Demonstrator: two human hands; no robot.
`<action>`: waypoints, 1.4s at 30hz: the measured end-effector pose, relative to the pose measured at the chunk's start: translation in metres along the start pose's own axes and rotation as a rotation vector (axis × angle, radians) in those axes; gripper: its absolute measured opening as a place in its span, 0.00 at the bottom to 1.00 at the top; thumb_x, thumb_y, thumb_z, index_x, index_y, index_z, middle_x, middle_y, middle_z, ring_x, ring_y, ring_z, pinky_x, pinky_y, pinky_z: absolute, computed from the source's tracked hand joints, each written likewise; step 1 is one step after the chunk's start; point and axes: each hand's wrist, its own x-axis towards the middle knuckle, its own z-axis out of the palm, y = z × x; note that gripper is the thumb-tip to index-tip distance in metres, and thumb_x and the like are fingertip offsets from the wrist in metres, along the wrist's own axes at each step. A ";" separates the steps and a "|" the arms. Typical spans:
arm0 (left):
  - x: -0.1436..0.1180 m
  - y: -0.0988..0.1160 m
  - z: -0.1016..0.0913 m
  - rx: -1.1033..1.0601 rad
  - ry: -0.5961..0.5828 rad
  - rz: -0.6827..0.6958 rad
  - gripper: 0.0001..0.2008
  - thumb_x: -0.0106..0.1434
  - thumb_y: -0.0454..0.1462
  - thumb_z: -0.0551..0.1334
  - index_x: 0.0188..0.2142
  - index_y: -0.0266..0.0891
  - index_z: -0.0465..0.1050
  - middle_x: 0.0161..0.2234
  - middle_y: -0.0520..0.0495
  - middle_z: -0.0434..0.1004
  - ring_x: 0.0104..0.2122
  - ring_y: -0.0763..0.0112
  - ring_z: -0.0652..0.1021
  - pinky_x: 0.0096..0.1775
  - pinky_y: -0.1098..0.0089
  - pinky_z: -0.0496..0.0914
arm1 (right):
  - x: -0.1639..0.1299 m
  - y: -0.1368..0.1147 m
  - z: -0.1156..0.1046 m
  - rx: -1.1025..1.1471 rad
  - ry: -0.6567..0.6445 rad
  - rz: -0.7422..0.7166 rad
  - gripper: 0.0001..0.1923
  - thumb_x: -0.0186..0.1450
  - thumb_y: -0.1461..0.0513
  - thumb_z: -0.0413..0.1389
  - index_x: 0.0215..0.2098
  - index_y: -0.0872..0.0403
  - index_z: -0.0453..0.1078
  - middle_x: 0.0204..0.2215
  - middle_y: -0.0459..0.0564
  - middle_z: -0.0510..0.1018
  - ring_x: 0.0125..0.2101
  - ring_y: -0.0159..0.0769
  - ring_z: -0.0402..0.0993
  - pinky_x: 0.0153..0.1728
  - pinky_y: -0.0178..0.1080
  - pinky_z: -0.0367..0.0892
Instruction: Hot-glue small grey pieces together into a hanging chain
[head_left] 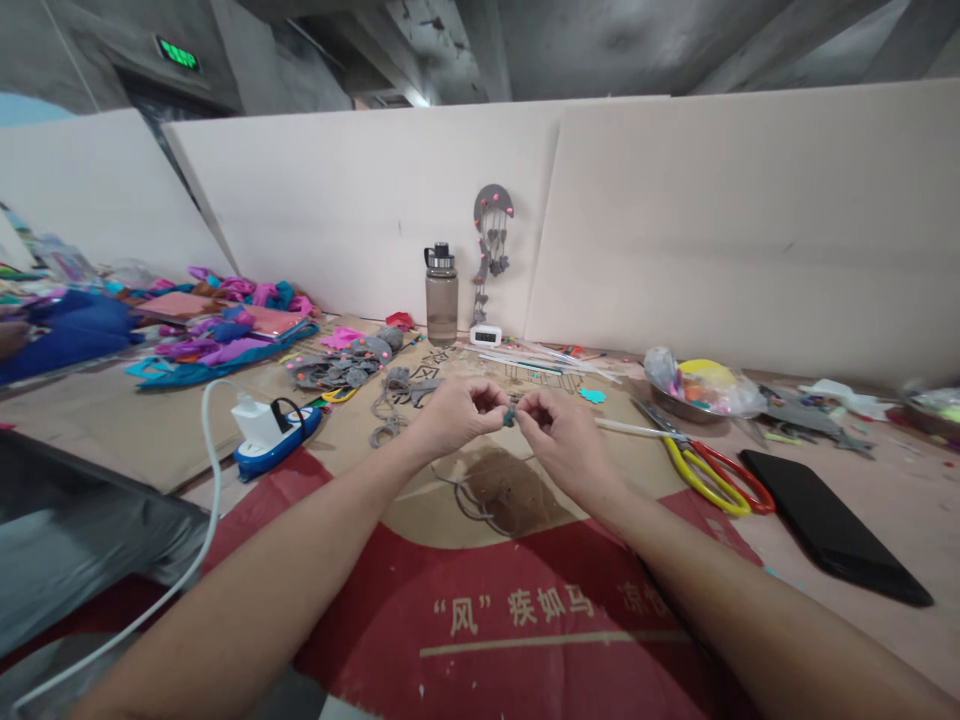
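Note:
Over the middle of the table, my left hand point(466, 418) and my right hand point(564, 440) meet fingertip to fingertip. Both are pinched closed on a small dark teal piece point(509, 417), too small to make out exactly. A thin grey cord point(474, 503) lies looped on the cardboard below them, partly in their shadow; whether it joins the piece is hard to tell. To the left of my left hand lies more grey cord point(386, 405) in a loose tangle. A turquoise cut-out shape point(592, 396) sits just beyond my right hand.
Scissors point(709, 470) with red and yellow handles and a black phone point(832, 525) lie at right, near a bowl point(686, 402). A power strip point(277, 442) with a white cable stands left. At the back are a bottle point(442, 300) and a grey moon-shaped hanging point(493, 210).

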 end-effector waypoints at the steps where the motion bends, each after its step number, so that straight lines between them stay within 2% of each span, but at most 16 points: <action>1: 0.000 0.000 0.000 0.014 -0.001 0.006 0.05 0.51 0.35 0.61 0.28 0.35 0.72 0.21 0.54 0.68 0.21 0.80 0.65 0.25 0.76 0.59 | 0.000 0.000 0.000 -0.008 -0.003 -0.004 0.06 0.60 0.63 0.50 0.27 0.54 0.67 0.24 0.46 0.69 0.26 0.31 0.61 0.28 0.35 0.55; 13: 0.001 -0.008 0.000 0.140 -0.043 0.062 0.05 0.51 0.34 0.59 0.28 0.36 0.74 0.21 0.53 0.70 0.21 0.78 0.66 0.26 0.76 0.60 | 0.000 0.004 0.001 -0.073 -0.093 -0.014 0.05 0.58 0.64 0.49 0.26 0.53 0.64 0.24 0.46 0.69 0.26 0.32 0.62 0.28 0.36 0.54; 22: 0.001 -0.013 0.001 0.003 -0.111 0.034 0.07 0.52 0.37 0.59 0.28 0.35 0.73 0.23 0.52 0.71 0.23 0.78 0.67 0.27 0.76 0.60 | -0.002 0.001 0.002 -0.055 -0.104 0.080 0.05 0.57 0.64 0.48 0.25 0.54 0.65 0.22 0.45 0.69 0.25 0.32 0.62 0.27 0.35 0.54; 34: 0.000 -0.010 0.000 -0.076 -0.272 0.054 0.07 0.52 0.37 0.60 0.29 0.35 0.73 0.23 0.51 0.70 0.24 0.77 0.66 0.27 0.76 0.61 | -0.017 -0.002 0.004 0.129 -0.016 0.193 0.07 0.55 0.60 0.50 0.21 0.53 0.63 0.18 0.42 0.66 0.21 0.31 0.60 0.23 0.33 0.53; 42: 0.000 -0.014 0.002 -0.112 -0.317 0.071 0.06 0.54 0.36 0.60 0.28 0.35 0.72 0.22 0.53 0.69 0.23 0.78 0.66 0.27 0.76 0.60 | -0.019 0.004 0.003 0.137 -0.092 0.223 0.07 0.56 0.59 0.49 0.23 0.53 0.62 0.19 0.43 0.65 0.23 0.32 0.59 0.25 0.34 0.54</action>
